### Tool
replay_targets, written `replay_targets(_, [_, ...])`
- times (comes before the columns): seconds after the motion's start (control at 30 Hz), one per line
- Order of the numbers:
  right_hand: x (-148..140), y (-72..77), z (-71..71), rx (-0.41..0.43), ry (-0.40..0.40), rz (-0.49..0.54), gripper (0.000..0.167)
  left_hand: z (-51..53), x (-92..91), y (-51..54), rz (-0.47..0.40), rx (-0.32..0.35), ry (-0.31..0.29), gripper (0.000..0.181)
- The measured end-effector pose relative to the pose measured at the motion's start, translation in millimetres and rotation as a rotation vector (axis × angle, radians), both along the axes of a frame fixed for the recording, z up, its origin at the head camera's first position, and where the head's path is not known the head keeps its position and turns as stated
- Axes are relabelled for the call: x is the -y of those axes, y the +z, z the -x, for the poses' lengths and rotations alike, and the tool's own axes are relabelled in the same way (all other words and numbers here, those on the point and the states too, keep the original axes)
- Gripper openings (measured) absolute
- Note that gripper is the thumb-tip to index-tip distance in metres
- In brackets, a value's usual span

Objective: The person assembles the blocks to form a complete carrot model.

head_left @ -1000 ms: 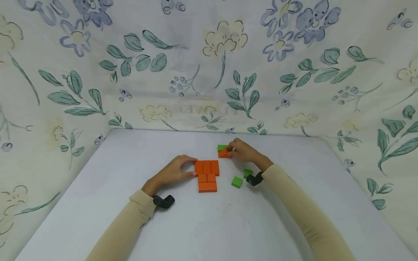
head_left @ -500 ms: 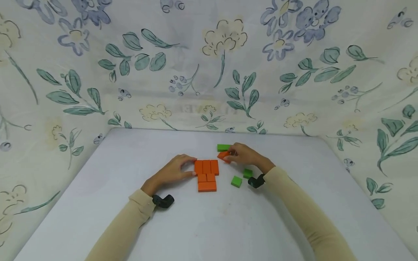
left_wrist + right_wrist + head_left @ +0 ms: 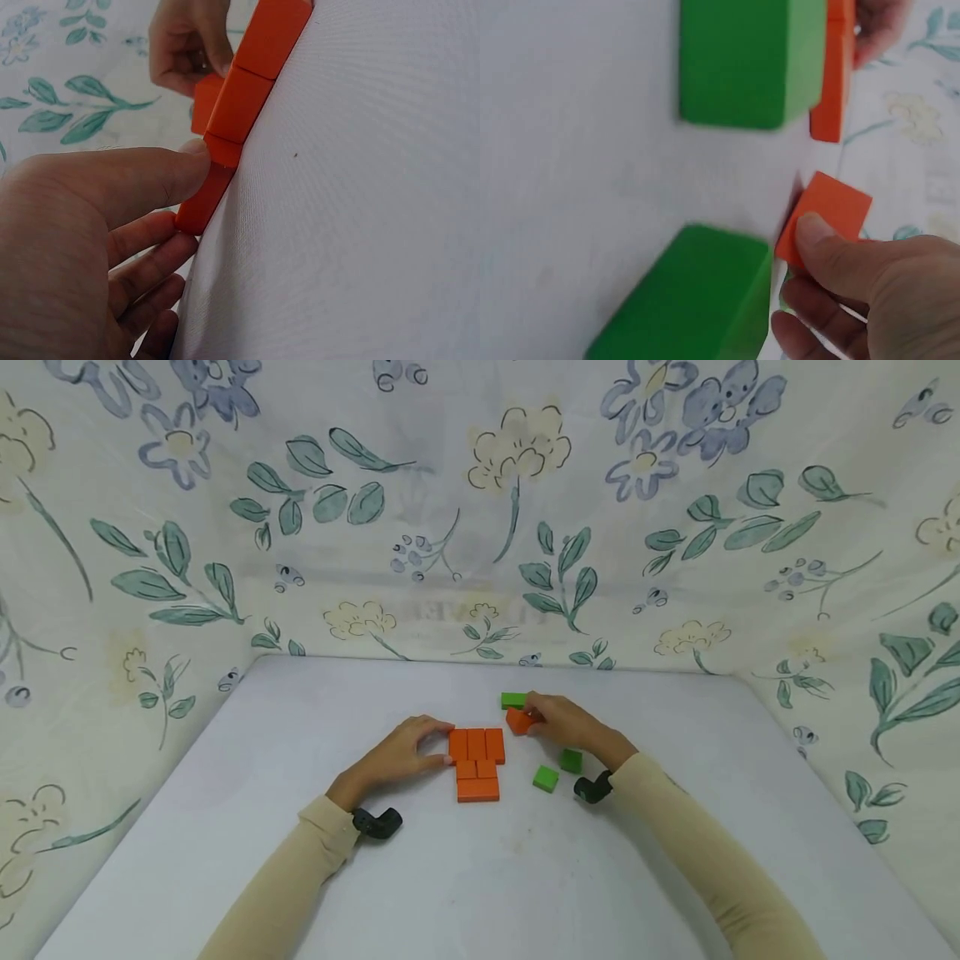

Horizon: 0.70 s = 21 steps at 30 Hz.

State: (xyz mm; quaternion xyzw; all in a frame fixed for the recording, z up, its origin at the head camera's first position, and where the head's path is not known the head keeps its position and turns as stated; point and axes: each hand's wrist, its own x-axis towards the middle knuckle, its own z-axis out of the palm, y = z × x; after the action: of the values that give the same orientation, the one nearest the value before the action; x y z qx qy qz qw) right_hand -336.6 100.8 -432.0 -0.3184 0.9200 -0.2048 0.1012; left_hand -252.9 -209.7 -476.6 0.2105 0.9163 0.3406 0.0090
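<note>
Grip of right hand (image 3: 564, 720) pinches an orange block (image 3: 517, 722), left hand (image 3: 396, 752) pinching the leftmost orange slab (image 3: 458, 747).

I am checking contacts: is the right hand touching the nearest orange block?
Touching: in the right wrist view, the right hand has its thumb on the orange block.

Screened-off recording corner; home or lab cannot be told. White worktop (image 3: 480, 885) is enclosed behind, left and right by floral-print cloth (image 3: 442, 560), with faint reversed lettering (image 3: 431, 610) seen above the worktop's back edge. Small black wrist cameras (image 3: 377, 823) are seen over the worktop.
</note>
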Motion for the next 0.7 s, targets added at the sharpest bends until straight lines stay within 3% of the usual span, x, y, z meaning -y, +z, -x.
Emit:
replay_targets(0.4, [-15,-5.2,1.5,0.020,0.043,0.084,0.034,1.0,1.9,-0.6,0.001,-0.005,-0.001,0.058])
replay_targets(0.7, [-16,-6.7,1.4,0.012,0.021,0.090,0.024,1.9,1.4,-0.8,-0.002,0.000,-0.010,0.059])
